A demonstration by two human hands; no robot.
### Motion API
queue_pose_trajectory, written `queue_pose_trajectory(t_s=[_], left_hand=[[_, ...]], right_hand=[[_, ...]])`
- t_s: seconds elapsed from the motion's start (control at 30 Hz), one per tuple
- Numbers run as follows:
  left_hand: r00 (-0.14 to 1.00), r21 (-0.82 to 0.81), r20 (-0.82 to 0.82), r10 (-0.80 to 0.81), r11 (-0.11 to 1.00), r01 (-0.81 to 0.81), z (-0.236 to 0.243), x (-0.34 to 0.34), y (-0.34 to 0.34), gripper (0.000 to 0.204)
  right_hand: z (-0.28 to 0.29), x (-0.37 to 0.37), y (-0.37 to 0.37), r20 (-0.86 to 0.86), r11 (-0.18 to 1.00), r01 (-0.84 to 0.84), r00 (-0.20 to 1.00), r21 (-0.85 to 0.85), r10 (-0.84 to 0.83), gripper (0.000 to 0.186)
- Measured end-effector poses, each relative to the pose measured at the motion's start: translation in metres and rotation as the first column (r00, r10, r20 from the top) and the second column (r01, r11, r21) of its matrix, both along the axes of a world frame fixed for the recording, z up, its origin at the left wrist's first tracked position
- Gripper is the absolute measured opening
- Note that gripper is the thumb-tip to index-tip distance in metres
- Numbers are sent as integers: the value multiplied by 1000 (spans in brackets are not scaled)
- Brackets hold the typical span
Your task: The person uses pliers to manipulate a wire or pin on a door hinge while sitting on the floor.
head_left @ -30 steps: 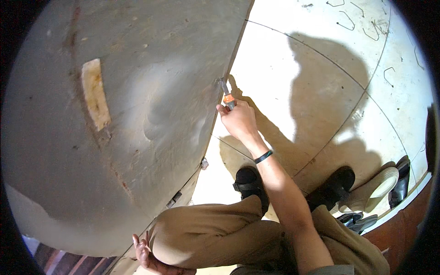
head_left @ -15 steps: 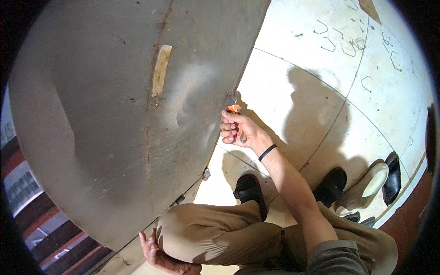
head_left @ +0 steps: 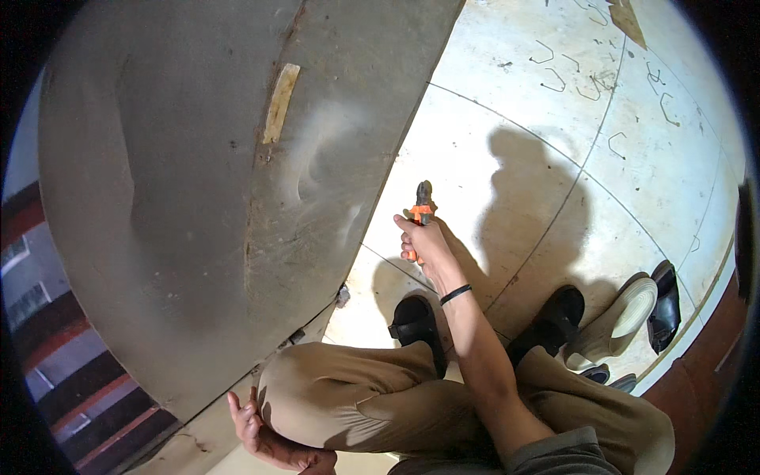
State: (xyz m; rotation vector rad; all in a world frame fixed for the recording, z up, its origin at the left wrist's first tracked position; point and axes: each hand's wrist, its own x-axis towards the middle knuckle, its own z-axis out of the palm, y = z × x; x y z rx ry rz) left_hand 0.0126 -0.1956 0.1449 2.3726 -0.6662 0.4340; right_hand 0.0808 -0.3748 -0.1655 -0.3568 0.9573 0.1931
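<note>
Head view: a pair of orange-and-dark pliers [head_left: 420, 211] is held above the pale tiled floor [head_left: 463, 150], just to the right of the edge of a large grey panel [head_left: 198, 229] and apart from it, the head directed away from the person. The grip of the right hand [head_left: 426, 239] is wrapped around the handles; whether the pliers' jaws are parted cannot be told at this size. A dark band [head_left: 456, 294] encircles the right wrist. The panel carries marks, a dent and a narrow tan strip [head_left: 280, 104]. The left hand [head_left: 261, 435] is beside the knee of the brown trousers [head_left: 348, 400], near the panel's lower edge, its grip loose with fingers spread. Both feet wear black footwear [head_left: 415, 321]. To the right stand a beige shoe [head_left: 625, 321] and, just beside it, a black shoe [head_left: 664, 309]. Farther out, several bent wires [head_left: 617, 146] lie scattered across the tiles, with a brown flat piece [head_left: 628, 24] at the upper right.
</note>
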Motion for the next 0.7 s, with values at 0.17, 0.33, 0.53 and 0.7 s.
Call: queue_pose_trajectory(t_s=[0.17, 0.33, 0.53, 0.7], left_hand=[[996, 75, 36, -77, 994, 74, 3, 7, 8, 85], [990, 50, 34, -138, 989, 137, 5, 10, 23, 86], [979, -23, 58, -197, 980, 199, 1, 13, 62, 100], [982, -54, 76, -175, 982, 179, 2, 12, 89, 102]], right_hand=[[11, -6, -20, 87, 997, 76, 993, -22, -74, 25], [13, -2, -35, 90, 940, 63, 995, -336, -35, 29], [14, 5, -33, 98, 944, -52, 991, -326, 88, 36], [26, 15, -37, 195, 988, -150, 968, -42, 156, 42]])
